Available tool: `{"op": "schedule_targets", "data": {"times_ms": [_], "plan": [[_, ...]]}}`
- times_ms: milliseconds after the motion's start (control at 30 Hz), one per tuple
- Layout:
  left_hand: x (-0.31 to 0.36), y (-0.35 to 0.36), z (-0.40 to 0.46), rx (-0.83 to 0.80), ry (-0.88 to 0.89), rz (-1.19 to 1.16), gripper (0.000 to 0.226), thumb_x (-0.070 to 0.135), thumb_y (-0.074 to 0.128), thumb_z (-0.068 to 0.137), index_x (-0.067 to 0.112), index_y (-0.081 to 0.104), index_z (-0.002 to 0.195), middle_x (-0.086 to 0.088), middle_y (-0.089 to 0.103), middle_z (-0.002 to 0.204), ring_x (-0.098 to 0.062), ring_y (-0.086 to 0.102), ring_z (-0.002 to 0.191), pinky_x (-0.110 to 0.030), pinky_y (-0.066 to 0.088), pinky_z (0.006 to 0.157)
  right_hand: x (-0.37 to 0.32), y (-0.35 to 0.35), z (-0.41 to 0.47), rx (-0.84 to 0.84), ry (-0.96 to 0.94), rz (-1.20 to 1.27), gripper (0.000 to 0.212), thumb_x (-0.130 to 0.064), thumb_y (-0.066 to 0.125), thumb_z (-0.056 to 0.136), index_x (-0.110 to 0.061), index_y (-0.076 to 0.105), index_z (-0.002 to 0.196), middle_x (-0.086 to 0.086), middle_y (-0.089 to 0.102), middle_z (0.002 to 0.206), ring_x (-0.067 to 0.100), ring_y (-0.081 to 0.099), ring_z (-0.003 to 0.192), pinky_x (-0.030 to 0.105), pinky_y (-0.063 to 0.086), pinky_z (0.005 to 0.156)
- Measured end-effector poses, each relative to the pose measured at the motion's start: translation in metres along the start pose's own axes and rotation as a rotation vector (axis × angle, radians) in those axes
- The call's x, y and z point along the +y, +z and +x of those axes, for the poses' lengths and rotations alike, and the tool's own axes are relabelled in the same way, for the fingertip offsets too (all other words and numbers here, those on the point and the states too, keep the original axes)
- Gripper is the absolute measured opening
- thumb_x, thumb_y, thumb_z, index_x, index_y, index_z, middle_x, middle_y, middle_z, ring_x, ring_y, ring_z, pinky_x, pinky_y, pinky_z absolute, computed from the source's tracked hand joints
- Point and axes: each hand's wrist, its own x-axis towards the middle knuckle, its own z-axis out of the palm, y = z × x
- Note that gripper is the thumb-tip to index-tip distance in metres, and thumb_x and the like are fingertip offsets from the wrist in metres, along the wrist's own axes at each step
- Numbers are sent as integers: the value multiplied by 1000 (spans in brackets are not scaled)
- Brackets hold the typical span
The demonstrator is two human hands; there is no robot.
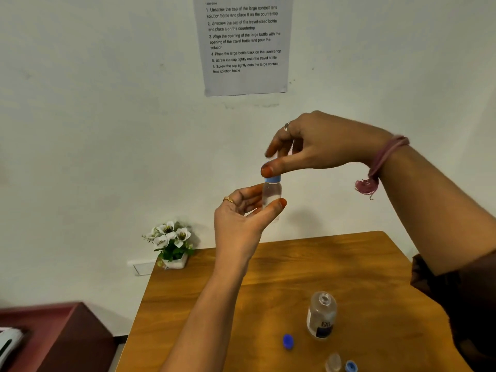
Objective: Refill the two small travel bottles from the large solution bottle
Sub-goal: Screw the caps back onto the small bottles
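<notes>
The left hand [241,218] holds a small clear plastic travel bottle [271,193] upright in the air, well above the table, with the thumb on its near side and the fingers curled behind it. The bottle bears a light blue screw cap [273,179]. The right hand [308,146] comes in from above – its thumb tip rests at the top of the cap and its fingers curl over the far side; the grip is narrow, but the contact of the fingers is blurred and cannot be confirmed. A ring shows on each hand, and a pink thread band [381,162] is tied round the right wrist.

On the wooden table [214,304] below stands the large clear solution bottle [322,315] with a dark label, upright and with its mouth open. Its dark blue cap [288,341] lies on the table just to the left of it, apart from the bottle. At the bottom edge of the view stands a second small clear bottle [333,363], uncapped, with another light blue cap [351,367] just beside it on the right – both partly cut off.

At the far left corner of the table sits a small white pot of white artificial flowers [171,242]. A printed sheet of numbered instructions [244,44] is fixed to the pale wall. A dark red cabinet [53,336] stands to the left of the table.
</notes>
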Motion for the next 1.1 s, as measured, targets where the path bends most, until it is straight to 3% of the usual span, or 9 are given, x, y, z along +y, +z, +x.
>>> {"op": "schedule_targets", "data": {"times_ms": [167, 300, 433, 567, 700, 767, 867, 1000, 1100], "plan": [[-1, 0, 1, -3, 4, 13, 38, 20, 83, 69, 20, 69, 104, 6, 74, 96, -4, 69, 89, -12, 55, 70, 7, -4, -6, -68, -81, 174, 38, -42, 68, 76, -31, 66, 112, -22, 67, 97, -3, 65, 84, 8, 47, 68], [-3, 1, 0, -4, -3, 17, 39, 20, 83, 69, 18, 68, 106, 6, 74, 96, -3, 69, 88, -13, 55, 71, 7, 6, -5, 31, 28, 121, 55, -70, 58, 55, -28, 70, 90, -13, 65, 75, 4, 59, 67, 16, 42, 59], [-5, 2, 0, -12, -4, 6, 38, 17, 83, 69, 17, 69, 105, 5, 74, 95, -2, 69, 88, -11, 54, 70, 11, 12, -11, -27, -41, 227, 43, -51, 69, 70, -31, 65, 108, -18, 66, 99, 2, 63, 84, 15, 52, 70], [-9, 2, -1, -12, -19, 4, 40, 18, 84, 68, 18, 69, 105, 4, 74, 97, -6, 70, 91, -18, 56, 76, 11, 31, -7, 61, 56, 199, 52, -66, 63, 58, -24, 67, 89, -9, 62, 73, 5, 53, 62, 20, 41, 58], [-9, 3, -3, -8, -13, -12, 36, 16, 83, 69, 19, 70, 102, 6, 74, 94, -3, 69, 88, -10, 53, 69, 17, 33, -16, -66, 23, 327, 51, -48, 66, 74, -28, 58, 120, -13, 64, 112, 5, 62, 97, 13, 48, 77], [-10, 3, -2, -12, -15, -10, 36, 16, 83, 68, 20, 69, 101, 6, 74, 93, -3, 69, 88, -11, 54, 69, 18, 37, -18, 9, 3, 495, 38, -32, 73, 76, -22, 65, 112, -10, 70, 102, 2, 66, 93, 14, 51, 78], [-14, 4, -3, -4, -35, -5, 39, 18, 84, 67, 18, 70, 103, 3, 75, 96, -9, 70, 93, -24, 57, 79, 14, 51, -13, 226, 87, 386, 36, -49, 77, 64, -23, 68, 86, -6, 66, 76, 6, 61, 67, 19, 47, 63], [-15, 4, -4, -4, -42, -24, 38, 15, 84, 68, 17, 70, 103, 2, 75, 97, -10, 70, 94, -28, 57, 83, 19, 52, -20, -18, 99, 421, 61, -56, 64, 67, -31, 54, 121, -12, 61, 116, 7, 60, 103, 14, 45, 78], [-15, 3, -4, -13, -39, -14, 39, 16, 84, 68, 17, 70, 104, 2, 75, 97, -10, 70, 94, -27, 57, 81, 25, 53, -25, -24, 28, 611, 47, -32, 67, 80, -25, 56, 125, -9, 65, 118, 4, 61, 108, 16, 49, 88]]}}
